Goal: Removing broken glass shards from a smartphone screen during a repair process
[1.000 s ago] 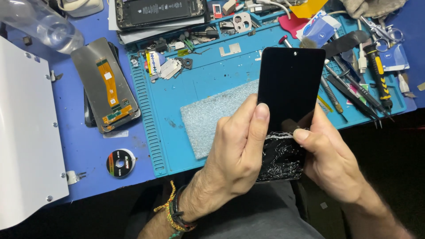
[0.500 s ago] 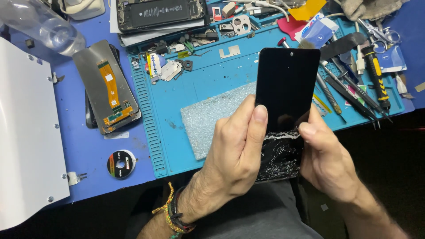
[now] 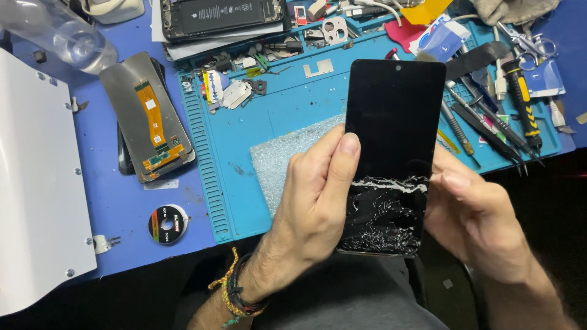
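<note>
I hold a black phone screen [image 3: 391, 122] upright over my lap; its lower third is shattered into white cracks. My left hand [image 3: 312, 208] grips its left edge, thumb lying along the glass just above the cracked part. My right hand [image 3: 477, 220] holds the right edge, thumb tip against the side near the top of the cracks. Woven bracelets sit on my left wrist.
A teal repair mat [image 3: 257, 116] lies on a blue table [image 3: 110, 201], with a grey foam pad [image 3: 281, 156], small parts, a screen with an orange flex cable [image 3: 150, 116], an open phone [image 3: 220, 15], screwdrivers and tweezers [image 3: 495, 116], a tape roll [image 3: 167, 224] and a white panel [image 3: 36, 201].
My right thumb has slid off the glass toward the screen's right edge. The screen has stayed nearly in place.
</note>
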